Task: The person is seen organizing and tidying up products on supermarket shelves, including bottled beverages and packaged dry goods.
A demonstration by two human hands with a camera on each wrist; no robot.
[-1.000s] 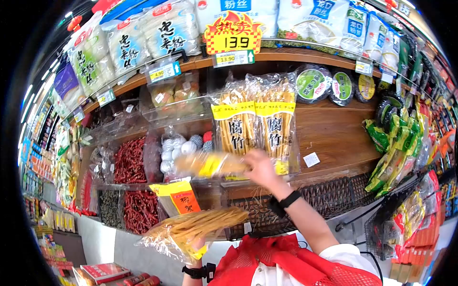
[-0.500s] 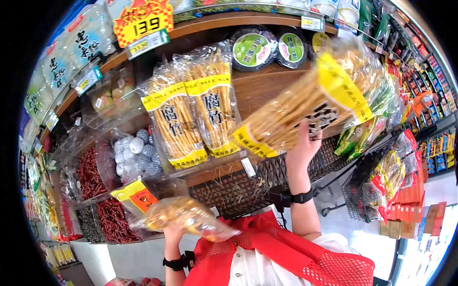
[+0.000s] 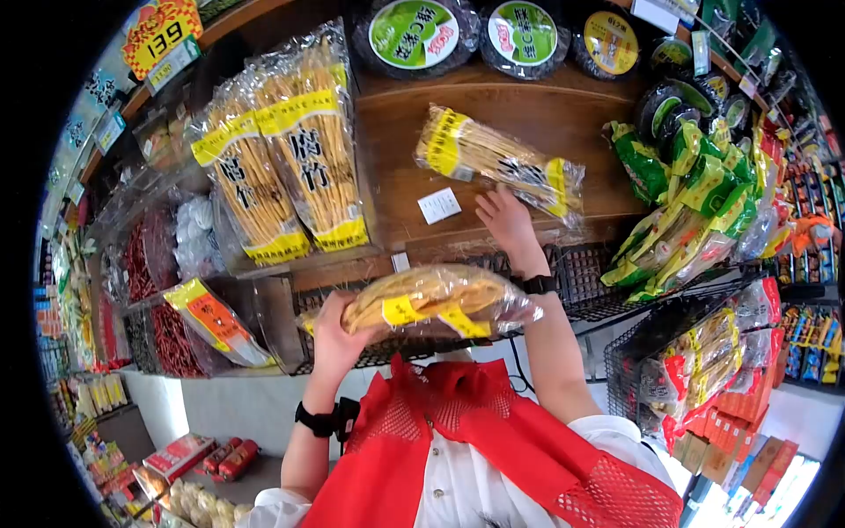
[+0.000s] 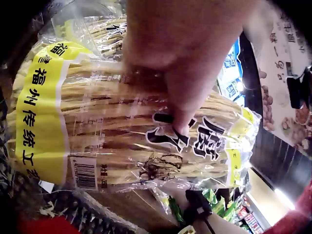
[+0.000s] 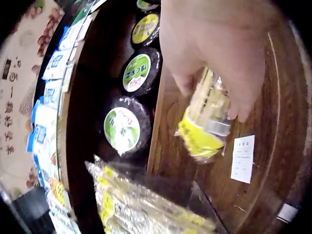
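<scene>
In the head view, my left hand (image 3: 343,330) grips a clear bag of dried tofu sticks (image 3: 431,304) in front of the shelf. The left wrist view shows its yellow bands, black lettering and barcode, with the thumb across the wrapper. A second bag of dried tofu sticks (image 3: 502,158) lies slanted on the bare wooden shelf (image 3: 563,106). My right hand (image 3: 509,220) is at this bag's lower edge, fingers loosely spread. From the right wrist, thumb and fingers straddle the bag. Two more bags (image 3: 273,167) stand side by side to the left.
Round dark packs (image 3: 414,31) line the back of the shelf. Green-and-yellow bags (image 3: 695,211) hang over the shelf at the right. A white label (image 3: 438,205) lies on the wood. Black wire baskets (image 3: 581,286) run along the front, and dried chillies (image 3: 172,339) fill bins at left.
My right hand has brought a bag from the left over to the right; it now lies on the shelf. My left hand has raised its bag towards the shelf. The head view has shifted right.
</scene>
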